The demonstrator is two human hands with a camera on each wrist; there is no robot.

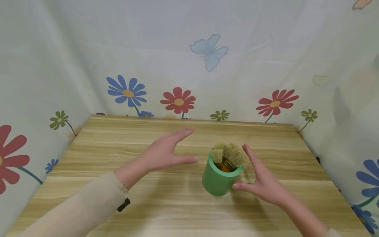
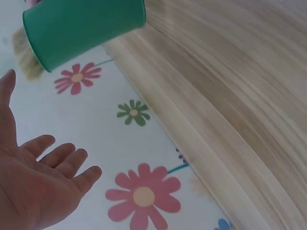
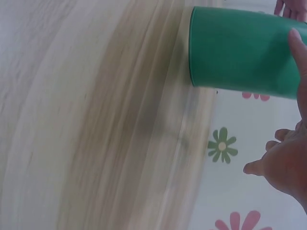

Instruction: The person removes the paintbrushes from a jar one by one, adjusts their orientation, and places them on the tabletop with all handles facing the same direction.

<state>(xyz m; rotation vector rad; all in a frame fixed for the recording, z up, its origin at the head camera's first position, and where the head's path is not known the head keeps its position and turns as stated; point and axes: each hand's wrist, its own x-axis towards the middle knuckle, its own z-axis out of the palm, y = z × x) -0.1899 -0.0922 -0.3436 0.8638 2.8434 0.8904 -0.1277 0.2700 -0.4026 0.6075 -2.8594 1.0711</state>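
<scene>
A green cylindrical cup [image 1: 217,181] stands upright on the wooden table, right of the middle. Several brushes with pale bristles [image 1: 228,151] stick up out of it; their handles are hidden inside. To the cup's left, my left hand [image 1: 163,153] hovers with thumb and fingers spread, a gap between it and the cup. On the other side is my right hand [image 1: 265,184], fingers extended and thumb close to the cup's wall; whether it touches I cannot tell. The left wrist view shows the left palm [image 2: 38,187] with nothing in it.
The light wooden tabletop [image 1: 130,131] reaches back to a white curtain [image 1: 160,39] printed with flowers and a butterfly, which also hangs along both sides. A black wrist strap [image 1: 123,204] shows at the left sleeve.
</scene>
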